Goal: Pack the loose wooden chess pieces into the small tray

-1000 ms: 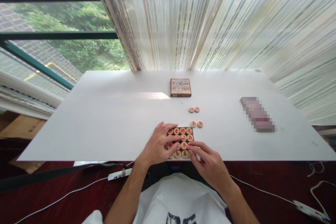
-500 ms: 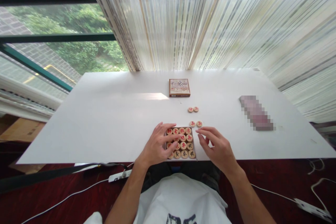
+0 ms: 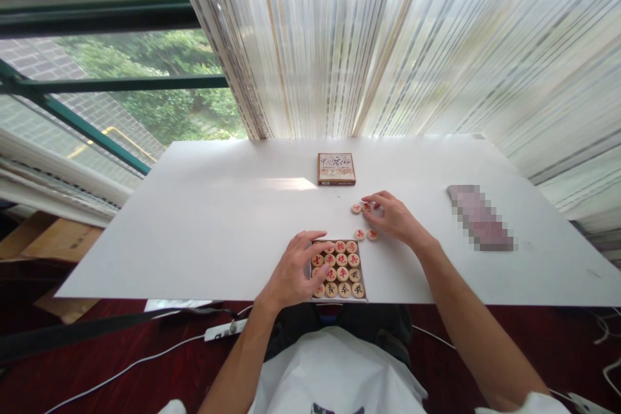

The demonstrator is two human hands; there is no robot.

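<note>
My left hand (image 3: 297, 270) rests with spread fingers over the left side of an open box tray (image 3: 363, 272) at the table's front edge. Rows of round wooden pieces with red or black characters fill the tray. Beyond it, my right hand (image 3: 394, 217) has its thumb and fingertips closed round a red-marked piece (image 3: 366, 207) that lies on the table. Just left of that piece is another one (image 3: 356, 208). Two more red-marked pieces, one on the left (image 3: 359, 235) and one on the right (image 3: 372, 235), lie between the tray and my right hand.
The white table (image 3: 218, 226) holds a printed box lid (image 3: 336, 169) near its far middle and a blurred flat object (image 3: 480, 217) on the right. Behind the table hangs a striped curtain (image 3: 315, 45). Cardboard boxes (image 3: 63, 239) stand at the left.
My right hand has moved forward from beside the tray to the farther pair of pieces and closed on the right one. My left hand stays on the tray. The view has shifted slightly.
</note>
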